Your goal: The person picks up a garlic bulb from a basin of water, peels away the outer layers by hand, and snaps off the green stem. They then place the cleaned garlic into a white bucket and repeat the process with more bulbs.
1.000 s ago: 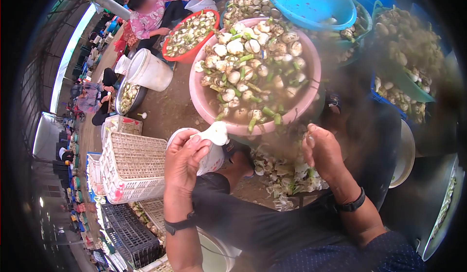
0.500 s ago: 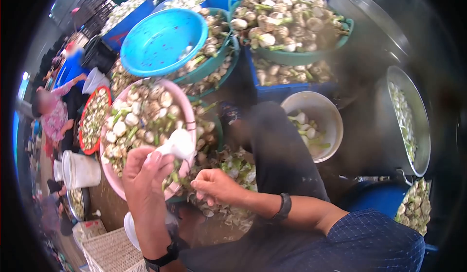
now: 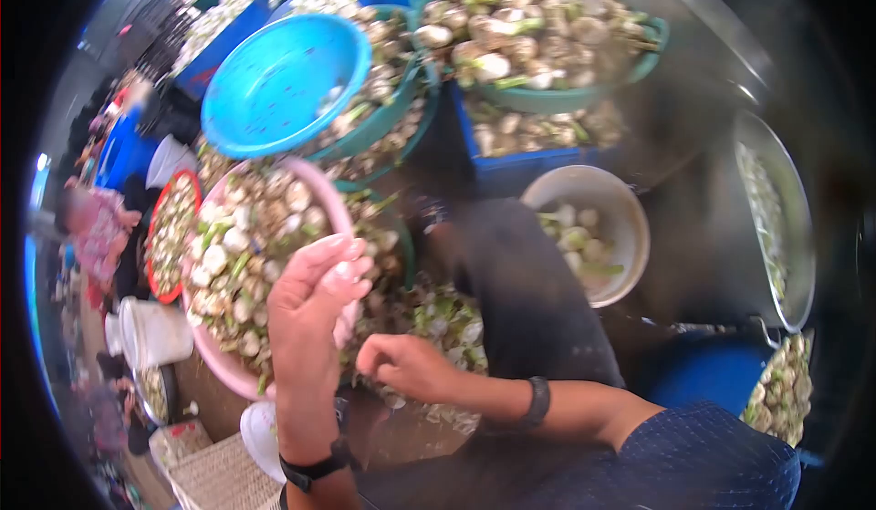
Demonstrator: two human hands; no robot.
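Note:
My left hand [image 3: 319, 277] is raised over the pink basin [image 3: 339, 202] of garlic bulbs [image 3: 239, 236], its fingers drawn together with no bulb between them. Lower and to the right, my right hand [image 3: 401, 364] is curled closed above a heap of peelings [image 3: 447, 327]; its fingers hide whatever they may hold. Beyond my knee, a pale metal bowl [image 3: 630, 213] holds several white bulbs with green stems [image 3: 575, 236].
A blue basin [image 3: 274, 81] rests on green tubs of garlic. Another heaped green tub [image 3: 538, 99] stands on a blue crate [image 3: 538, 159]. A large metal pot [image 3: 798, 209] is at right. White buckets [image 3: 155, 332], a woven basket [image 3: 224, 473] and a seated person [image 3: 96, 227] are at left.
The white bulb that was in my left hand is gone from it, and its fingers have closed together. My right hand has moved slightly down. The view has shifted slightly.

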